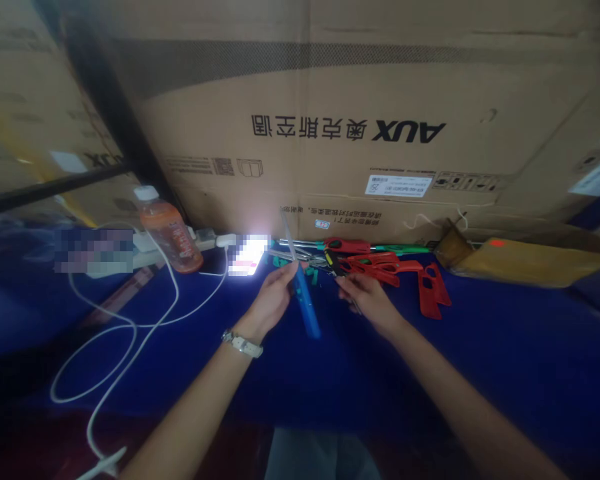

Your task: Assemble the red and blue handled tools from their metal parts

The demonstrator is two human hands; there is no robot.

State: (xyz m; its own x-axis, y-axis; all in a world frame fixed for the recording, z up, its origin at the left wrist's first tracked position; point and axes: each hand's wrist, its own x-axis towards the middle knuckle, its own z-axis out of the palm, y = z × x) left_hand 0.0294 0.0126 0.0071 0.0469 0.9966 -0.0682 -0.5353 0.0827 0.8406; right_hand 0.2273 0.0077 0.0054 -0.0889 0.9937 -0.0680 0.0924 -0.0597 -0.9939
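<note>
My left hand (274, 297) is closed around the middle of what looks like a long-nosed lighter (307, 308). Its blue handle slants down toward me and its thin metal tube points up and away. In my right hand (369, 299) is a slim tool with a black and yellow end (334, 262); its exact kind is unclear. Just beyond both hands lies a pile of red plastic lighter bodies (380, 264), with metal tubes and small green pieces among them. Two loose red casings (433, 291) rest right of my right hand.
A large upside-down AUX carton (300, 87) walls off the back of the blue table (330, 380). On the left stand an orange drink bottle (173, 237), a bright phone (250, 257) and looping white cables (130, 325). A brown package (520, 263) lies at right.
</note>
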